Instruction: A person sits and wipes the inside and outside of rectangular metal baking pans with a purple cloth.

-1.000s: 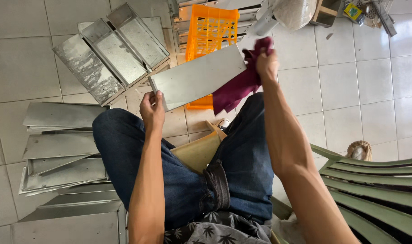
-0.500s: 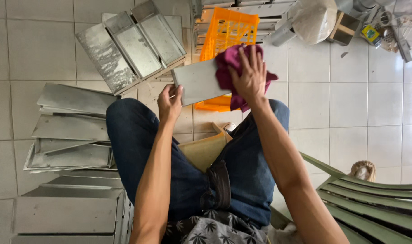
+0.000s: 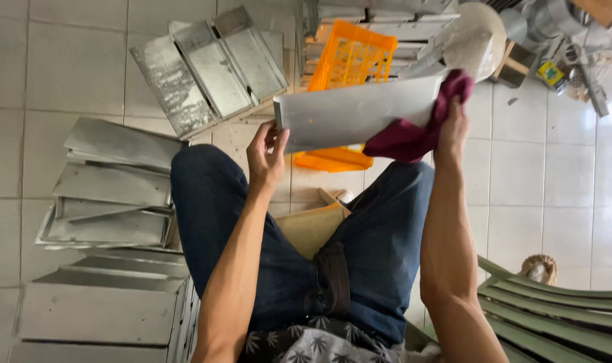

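I sit with my knees apart in blue jeans, holding a flat grey metal sheet (image 3: 356, 111) out in front of me. My left hand (image 3: 267, 156) grips the sheet's left end from below. My right hand (image 3: 452, 128) presses a maroon cloth (image 3: 413, 131) against the sheet's right end; the cloth hangs down under the sheet's lower edge. An orange plastic crate (image 3: 350, 57) stands on the tiled floor just behind the sheet.
Several metal trays (image 3: 208, 70) lean at the back left. More folded metal pieces (image 3: 114, 188) are stacked at my left, with a metal box (image 3: 101, 312) nearer. Green slatted pieces (image 3: 561, 316) lie at the lower right. Clutter and a round pale object (image 3: 477, 37) sit at the back right.
My right hand with the cloth went from the sheet's right end toward its middle, then back out to the right end. The view has shifted a little.
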